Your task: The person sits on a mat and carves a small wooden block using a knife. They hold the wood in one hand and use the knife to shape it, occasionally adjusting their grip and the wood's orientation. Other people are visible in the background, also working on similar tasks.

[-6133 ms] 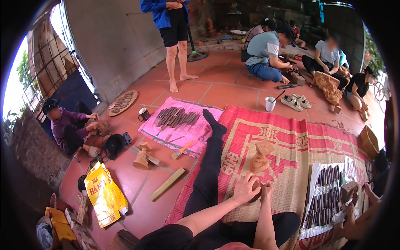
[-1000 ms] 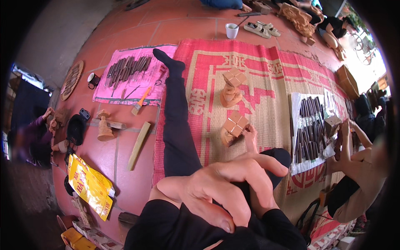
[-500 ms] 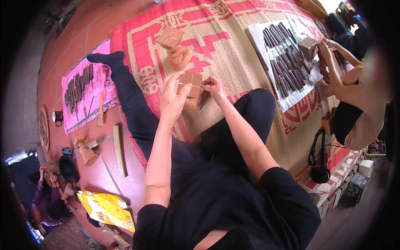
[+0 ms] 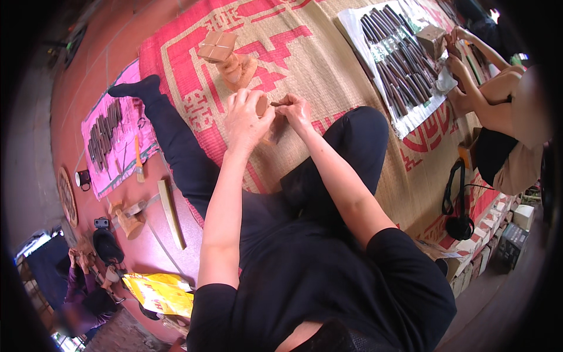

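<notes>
Left hand: the left hand point(image 4: 246, 120) is curled, fingers bent, wrapped around a small wooden block point(image 4: 262, 107) and holding it up over the woven mat point(image 4: 328, 64).
Right hand: the right hand point(image 4: 295, 110) is closed in a pinch on a thin carving tool point(image 4: 277, 104), whose tip touches the block.
Block's place: between the 2 hands, above the middle of the mat, just beside the person's bent knee.
Wooden carvings: 2 more stand together toward the mat's far edge, a square-topped piece point(image 4: 217, 46) and a rounded carved figure point(image 4: 237, 69) touching it.
Tool cloths: 2, a white cloth point(image 4: 375, 41) at the mat's far right corner under a row of dark chisels too many to count, and a pink cloth point(image 4: 114, 144) off the mat's left edge on the red floor.
Other people: 1 person's hands point(image 4: 454, 50) hold another block at the white cloth.
Headphones: 1 black pair point(image 4: 457, 220) near the mat's right edge.
</notes>
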A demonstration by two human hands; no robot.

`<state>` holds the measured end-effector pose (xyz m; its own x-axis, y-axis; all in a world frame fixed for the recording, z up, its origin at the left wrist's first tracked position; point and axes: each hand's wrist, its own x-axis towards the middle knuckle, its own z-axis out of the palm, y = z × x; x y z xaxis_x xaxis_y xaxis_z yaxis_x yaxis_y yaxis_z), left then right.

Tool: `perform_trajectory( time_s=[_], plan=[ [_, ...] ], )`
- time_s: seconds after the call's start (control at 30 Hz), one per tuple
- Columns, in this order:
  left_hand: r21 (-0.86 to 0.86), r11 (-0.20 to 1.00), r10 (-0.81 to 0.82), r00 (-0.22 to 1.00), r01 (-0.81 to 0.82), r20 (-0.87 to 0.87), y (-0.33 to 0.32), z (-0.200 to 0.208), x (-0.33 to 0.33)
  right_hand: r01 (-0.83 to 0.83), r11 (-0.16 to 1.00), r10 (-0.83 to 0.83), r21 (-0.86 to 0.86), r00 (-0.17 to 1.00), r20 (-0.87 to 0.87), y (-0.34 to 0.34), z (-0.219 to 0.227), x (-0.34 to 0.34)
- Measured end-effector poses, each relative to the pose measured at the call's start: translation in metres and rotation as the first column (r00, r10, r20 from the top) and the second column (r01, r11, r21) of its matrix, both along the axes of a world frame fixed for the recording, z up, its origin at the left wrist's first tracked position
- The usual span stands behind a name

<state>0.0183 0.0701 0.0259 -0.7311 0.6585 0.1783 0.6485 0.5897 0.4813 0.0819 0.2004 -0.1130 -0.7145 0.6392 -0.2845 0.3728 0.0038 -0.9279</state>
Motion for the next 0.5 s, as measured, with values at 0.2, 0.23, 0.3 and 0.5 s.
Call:
perform_trajectory(
  time_s=[0.2,0.23,0.3,0.5],
  plan=[
    [0.188,0.973,0.137,0.991,-0.136,0.003,-0.036,-0.006,-0.004,0.230,0.970,-0.228,-0.074,0.973,0.036,0.018,-0.002,0.004],
    [0.219,0.966,0.142,0.990,-0.139,0.003,-0.038,-0.008,-0.005,0.174,0.984,-0.175,-0.028,0.983,-0.048,0.019,0.000,0.001],
    [0.244,0.961,0.136,0.990,-0.128,-0.019,-0.041,-0.008,-0.007,0.073,0.996,-0.082,-0.057,0.981,-0.178,0.006,0.014,-0.006],
    [0.281,0.948,0.136,0.988,-0.149,0.066,-0.034,-0.013,-0.003,-0.051,0.951,0.123,0.306,0.967,-0.221,-0.040,0.003,-0.017]
  ],
)
